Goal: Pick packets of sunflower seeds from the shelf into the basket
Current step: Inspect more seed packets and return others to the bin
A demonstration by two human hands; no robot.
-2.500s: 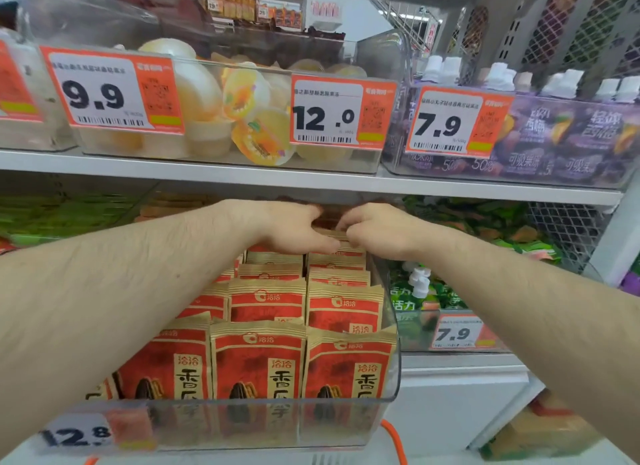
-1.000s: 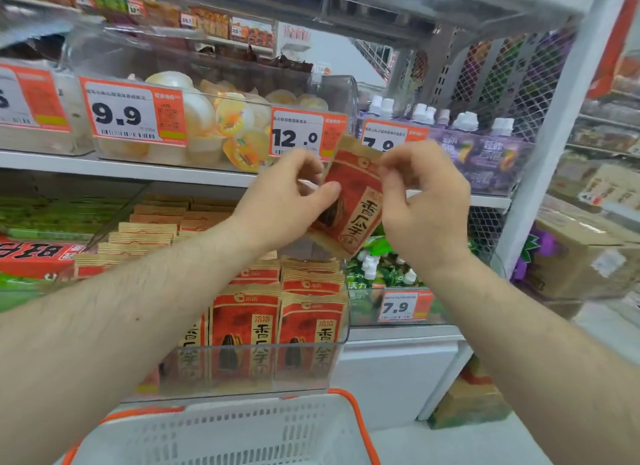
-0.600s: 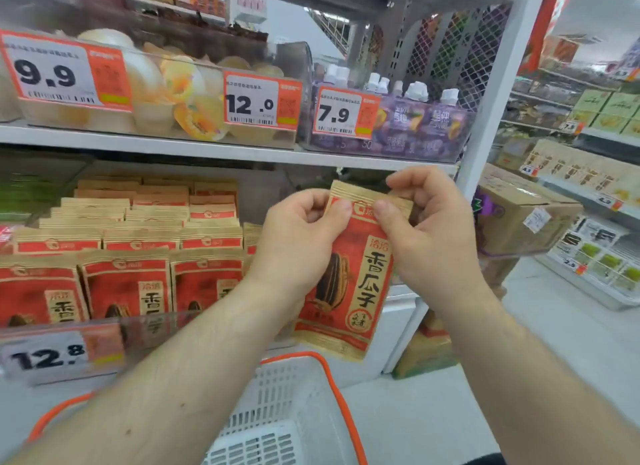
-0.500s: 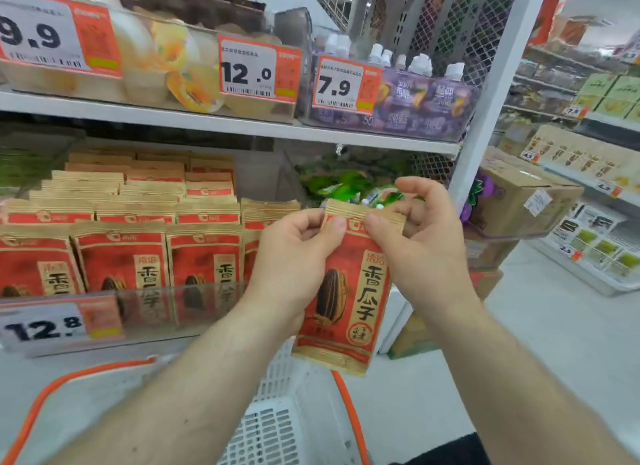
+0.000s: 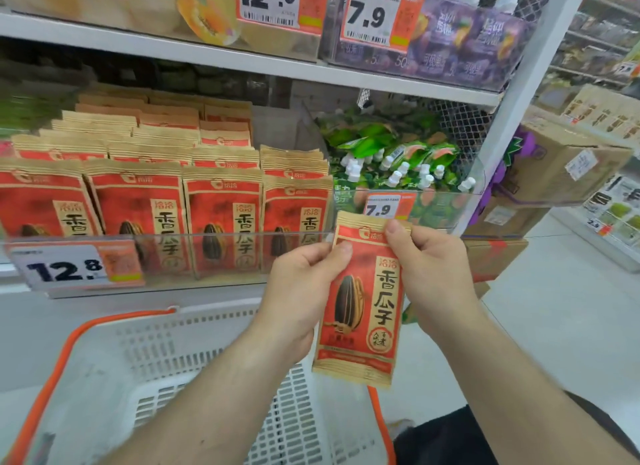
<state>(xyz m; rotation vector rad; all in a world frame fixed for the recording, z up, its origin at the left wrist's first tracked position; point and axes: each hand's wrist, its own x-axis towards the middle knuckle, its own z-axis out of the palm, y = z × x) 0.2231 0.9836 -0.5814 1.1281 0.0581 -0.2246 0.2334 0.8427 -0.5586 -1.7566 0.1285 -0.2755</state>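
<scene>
The packet (image 5: 363, 301) is red and tan, with a big dark seed printed on its front. It hangs upright, the long axis nearly vertical and the top leaning slightly to the right; the printed face looks at the camera. It is in the air, over the right rim of the basket (image 5: 207, 378) and in front of the shelf (image 5: 242, 66).

The left hand (image 5: 301, 291) pinches the upper left edge of the packet with thumb and curled fingers. The right hand (image 5: 433, 270) pinches the top right corner in the same way.

The basket is white plastic with slots and an orange rim, below the hands. Behind, a clear bin (image 5: 166, 256) holds rows of the same packets standing upright, with a tag 12.8 (image 5: 65, 267). To the right is a bin of green pouches (image 5: 391, 159). The floor (image 5: 554, 308) is pale, and cardboard boxes (image 5: 561, 163) stand in the aisle at right.
</scene>
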